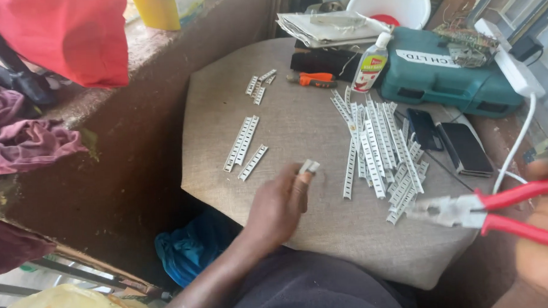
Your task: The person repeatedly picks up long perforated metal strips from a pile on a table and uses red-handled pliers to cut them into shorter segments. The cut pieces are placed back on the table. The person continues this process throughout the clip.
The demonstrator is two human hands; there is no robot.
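Two hands are at work in my head view. My left hand point(280, 202), near the middle of the worktop point(307, 232), has its fingertips pinched together on a small white strip piece point(309, 167). My right hand point(547, 235), at four o'clock from it, is clamped around red-handled pliers point(470, 211), whose nose points at a heap of long white strips point(380, 147). At ten o'clock from my left hand lie three more strips point(243, 146). Two phones point(449, 139) lie at two o'clock, just beside a green tool case point(441, 75).
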